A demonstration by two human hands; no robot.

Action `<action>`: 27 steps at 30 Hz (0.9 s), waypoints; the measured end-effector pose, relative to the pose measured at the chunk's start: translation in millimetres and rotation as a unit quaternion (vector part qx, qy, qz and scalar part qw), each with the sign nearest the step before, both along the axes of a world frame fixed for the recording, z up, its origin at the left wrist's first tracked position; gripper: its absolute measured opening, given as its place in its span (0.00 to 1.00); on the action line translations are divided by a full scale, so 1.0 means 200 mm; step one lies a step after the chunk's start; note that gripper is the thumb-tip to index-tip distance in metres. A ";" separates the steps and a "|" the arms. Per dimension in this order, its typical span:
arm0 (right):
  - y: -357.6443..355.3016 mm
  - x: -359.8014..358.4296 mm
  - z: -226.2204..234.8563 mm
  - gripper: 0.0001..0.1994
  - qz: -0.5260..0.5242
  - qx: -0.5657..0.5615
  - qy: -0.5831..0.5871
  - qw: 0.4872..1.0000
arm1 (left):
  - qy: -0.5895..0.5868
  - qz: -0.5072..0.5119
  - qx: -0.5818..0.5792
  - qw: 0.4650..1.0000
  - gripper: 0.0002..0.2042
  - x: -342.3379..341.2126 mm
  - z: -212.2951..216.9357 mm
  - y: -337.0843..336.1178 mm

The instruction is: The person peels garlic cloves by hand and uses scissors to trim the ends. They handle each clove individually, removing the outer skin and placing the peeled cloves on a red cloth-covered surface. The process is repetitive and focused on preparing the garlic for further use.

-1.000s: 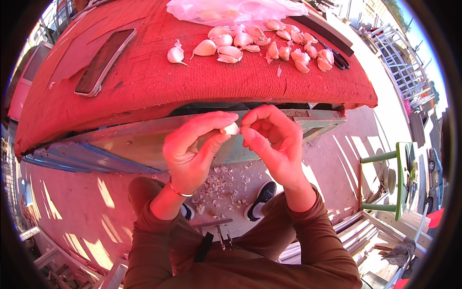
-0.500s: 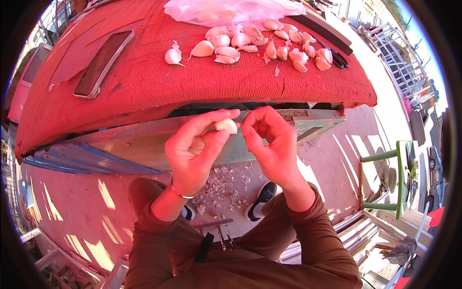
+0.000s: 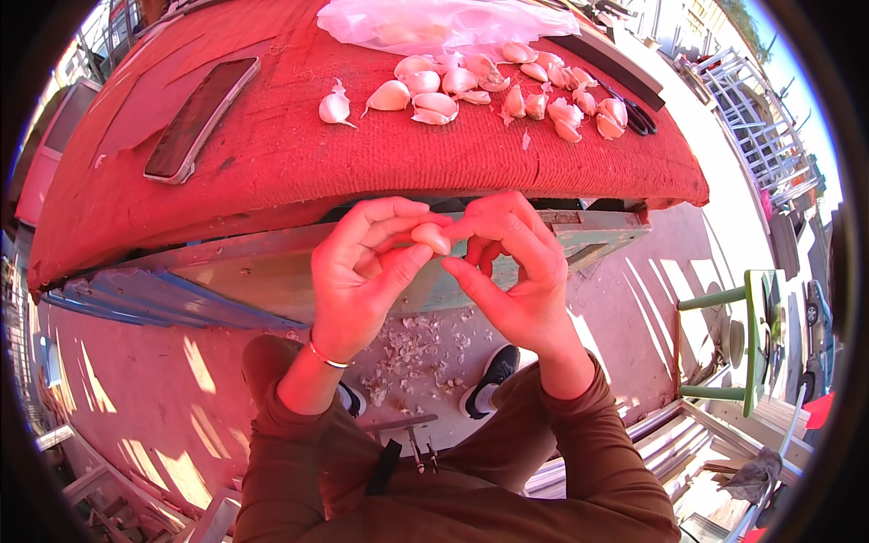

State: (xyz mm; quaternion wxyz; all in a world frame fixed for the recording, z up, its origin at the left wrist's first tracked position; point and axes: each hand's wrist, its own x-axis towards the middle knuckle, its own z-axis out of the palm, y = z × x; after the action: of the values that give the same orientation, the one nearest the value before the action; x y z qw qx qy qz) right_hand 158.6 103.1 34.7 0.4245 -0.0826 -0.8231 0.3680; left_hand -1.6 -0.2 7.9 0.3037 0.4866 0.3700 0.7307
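The garlic clove [image 3: 432, 237], looking barer and pinker than a moment ago, is being pinched just below the table's [image 3: 272, 172] near edge between the closed fingertips of the left hand [image 3: 358, 276] and right hand [image 3: 516, 271], its skin apparently coming away above the peelings [image 3: 416, 348] littering the ground.

The table [image 3: 272, 163] wears a red cloth, coarse and matt with a woven grain. On it the garlic cloves [image 3: 471, 86] show dry, papery skin, faintly satin. The clove [image 3: 433, 237] pinched between both hands' fingers [image 3: 398, 262] looks smooth and bare. The phone [image 3: 201, 118] has a glossy dark glass face. The bag [image 3: 444, 20] is thin, shiny, crinkled plastic. Papery peel scraps [image 3: 421, 348] lie on rough concrete floor.
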 end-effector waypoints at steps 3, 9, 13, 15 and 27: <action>0.01 0.00 0.00 0.17 0.009 0.014 -0.003 1.000 | 0.014 -0.006 -0.006 1.000 0.14 -0.01 -0.01 0.00; 0.02 0.01 0.01 0.16 0.028 0.004 -0.008 1.000 | 0.007 -0.013 -0.014 1.000 0.11 -0.01 -0.01 0.00; 0.03 0.01 0.01 0.15 0.030 0.007 -0.006 0.999 | -0.004 -0.015 -0.013 1.000 0.11 -0.02 -0.02 0.00; 0.04 0.02 -0.01 0.15 0.033 0.026 -0.005 0.999 | -0.013 -0.019 -0.008 1.000 0.11 -0.02 -0.02 0.01; 0.02 0.01 0.01 0.15 0.026 0.006 -0.004 1.000 | -0.013 -0.027 -0.020 0.999 0.11 -0.02 -0.02 0.00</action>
State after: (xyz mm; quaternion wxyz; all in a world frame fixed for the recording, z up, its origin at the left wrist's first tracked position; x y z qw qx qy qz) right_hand 160.8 106.6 37.6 0.4124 -0.0599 -0.8287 0.3737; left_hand -5.8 0.1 4.4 0.3378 0.4806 0.3679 0.7208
